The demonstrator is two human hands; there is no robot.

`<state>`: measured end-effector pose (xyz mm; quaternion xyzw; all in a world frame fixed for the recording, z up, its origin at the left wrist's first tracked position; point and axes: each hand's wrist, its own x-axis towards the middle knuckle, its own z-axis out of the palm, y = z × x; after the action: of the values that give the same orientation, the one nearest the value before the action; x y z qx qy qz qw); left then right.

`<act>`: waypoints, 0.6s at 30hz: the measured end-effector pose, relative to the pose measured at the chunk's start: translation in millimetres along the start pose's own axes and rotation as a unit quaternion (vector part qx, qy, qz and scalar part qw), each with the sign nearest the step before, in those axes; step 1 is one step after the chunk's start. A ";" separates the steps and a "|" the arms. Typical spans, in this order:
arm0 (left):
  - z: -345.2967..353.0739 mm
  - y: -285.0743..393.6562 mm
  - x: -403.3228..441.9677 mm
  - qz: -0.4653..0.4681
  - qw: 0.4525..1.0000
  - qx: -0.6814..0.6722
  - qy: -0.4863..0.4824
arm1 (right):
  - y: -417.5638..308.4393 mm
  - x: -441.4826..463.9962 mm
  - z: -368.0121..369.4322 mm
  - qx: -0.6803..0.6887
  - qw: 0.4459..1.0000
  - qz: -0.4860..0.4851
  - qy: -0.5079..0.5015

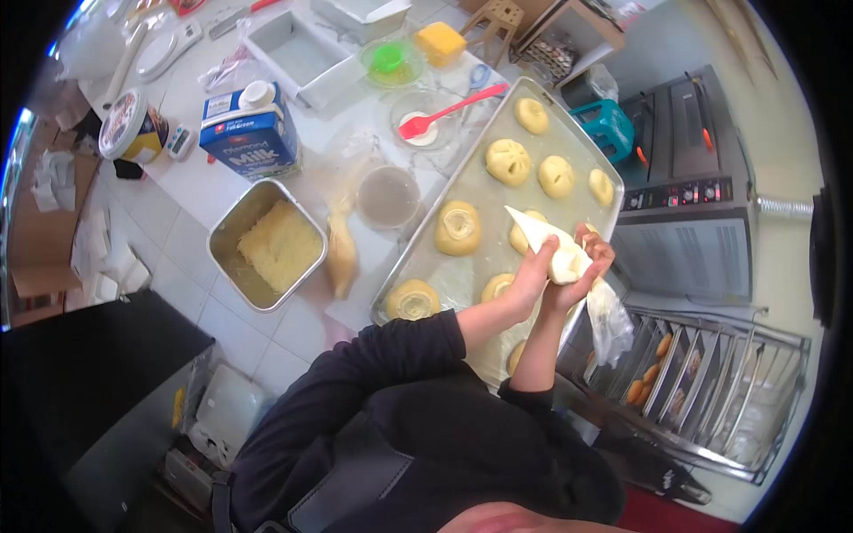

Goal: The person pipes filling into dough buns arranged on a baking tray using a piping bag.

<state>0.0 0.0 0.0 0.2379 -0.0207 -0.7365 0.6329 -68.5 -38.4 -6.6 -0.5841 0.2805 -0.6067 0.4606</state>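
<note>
Over the baking tray (425, 238), a piping bag (569, 260) filled with pale cream is held between my two hands. Its narrow tip points to the upper left, and the clear plastic tail hangs down at the right. My left hand (531, 280) is closed around the near side of the bag, and my right hand (588, 265) wraps its fuller end. Several round dough buns sit on the tray. One bun (458, 228) has a pale swirl in its middle, and another bun (508, 163) shows slits on top. A bun (526, 233) lies partly hidden under the bag.
Left of the tray stand a square tin (267, 244) with a yellow crumbly layer, a filled plastic bag (341, 253) and a milk carton (249, 131). A pink spatula (453, 111) rests across a bowl. An oven (684, 204) and a wire rack (702, 382) are at the right.
</note>
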 end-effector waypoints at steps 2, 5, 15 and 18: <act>3.0 -0.9 -3.6 0.035 0.996 0.082 -0.015 | -10.3 -20.3 11.8 0.030 0.994 0.026 0.104; 23.0 -44.8 -23.0 0.102 0.956 0.274 -0.037 | -28.4 -66.4 -27.1 0.268 0.929 0.130 0.220; 47.3 -116.1 -76.0 -0.272 0.943 0.140 -0.132 | -122.4 -84.8 -106.5 0.047 0.971 0.046 0.231; 62.2 -77.5 -75.7 -0.217 0.798 0.503 -0.251 | -158.4 -74.3 -120.3 -0.077 0.975 0.101 0.185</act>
<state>-88.4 69.9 53.9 0.3280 -0.4938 -0.7744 0.2209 -229.3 70.0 79.8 -0.4641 0.4642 -0.6313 0.4131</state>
